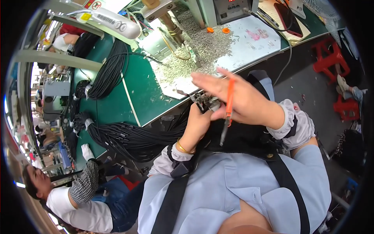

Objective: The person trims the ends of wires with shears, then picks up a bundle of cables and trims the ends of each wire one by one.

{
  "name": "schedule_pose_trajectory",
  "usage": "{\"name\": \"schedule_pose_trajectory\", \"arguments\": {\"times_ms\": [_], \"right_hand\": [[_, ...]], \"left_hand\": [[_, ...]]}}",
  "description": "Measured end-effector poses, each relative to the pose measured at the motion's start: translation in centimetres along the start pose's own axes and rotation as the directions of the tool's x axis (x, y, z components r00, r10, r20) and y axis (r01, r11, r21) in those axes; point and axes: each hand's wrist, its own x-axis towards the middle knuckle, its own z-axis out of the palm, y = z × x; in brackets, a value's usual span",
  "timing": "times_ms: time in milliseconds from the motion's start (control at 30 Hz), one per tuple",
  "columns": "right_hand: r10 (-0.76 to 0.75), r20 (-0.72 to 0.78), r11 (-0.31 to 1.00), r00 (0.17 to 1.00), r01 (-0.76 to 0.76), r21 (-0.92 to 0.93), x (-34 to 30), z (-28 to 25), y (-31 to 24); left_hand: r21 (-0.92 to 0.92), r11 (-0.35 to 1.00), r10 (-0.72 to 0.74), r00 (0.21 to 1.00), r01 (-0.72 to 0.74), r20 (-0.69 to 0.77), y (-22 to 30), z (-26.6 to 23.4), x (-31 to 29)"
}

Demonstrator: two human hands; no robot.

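My left hand [198, 124] is closed round a cluster of small metal connector ends [206, 100], close to the table's front edge. Black cables [134, 142] run from the left towards that hand. Just above and to its right is my right hand [245, 97], with its fingers stretched out to the left over the connector ends. A slim orange-handled tool [230, 97] with a dark pointed tip is held across that hand, its tip downward; its exact kind is not clear. My right thumb is close to the left hand, and the connector ends are partly hidden under the right fingers.
A bench machine [171, 33] stands on a white board [265, 43] strewn with small metal pieces [216, 45]. Coiled black cables [109, 74] lie on the green table [111, 105]. A co-worker [83, 202] sits at the left. Red stools [331, 58] stand at the right.
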Motion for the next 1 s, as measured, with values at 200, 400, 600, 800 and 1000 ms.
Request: {"name": "schedule_pose_trajectory", "arguments": {"times_ms": [200, 400, 600, 800, 1000], "right_hand": [[-0.138, 0.133, 0.946, 0.981, 0.17, -0.274, 0.5, 0.3, 0.7], [-0.075, 0.027, 0.991, 0.997, 0.078, -0.11, 0.3, 1.5, 1.4], [0.301, -0.092, 0.833, 0.949, -0.214, 0.51, -0.3, 1.5, 2.2], [0.54, 0.188, 0.206, 0.821, -0.345, 0.916, -0.2, 2.8, 2.8], [0.518, -0.204, 0.729, 0.831, -0.305, 0.613, 0.0, 4.0, 3.6]], "left_hand": [[0.391, 0.918, -0.002, 0.985, -0.066, 0.172, -0.1, -0.6, 1.1], [0.477, 0.862, 0.116, 0.983, -0.172, 0.144, 1.3, -0.6, 1.0], [-0.11, 0.989, -0.071, 0.972, 0.098, 0.223, 1.4, -1.9, 1.8], [-0.106, 0.991, -0.05, 0.97, 0.076, 0.236, 1.8, -2.9, 1.5], [0.081, 0.984, 0.157, 0.986, -0.161, 0.051, 2.5, -2.6, 0.4]]}}
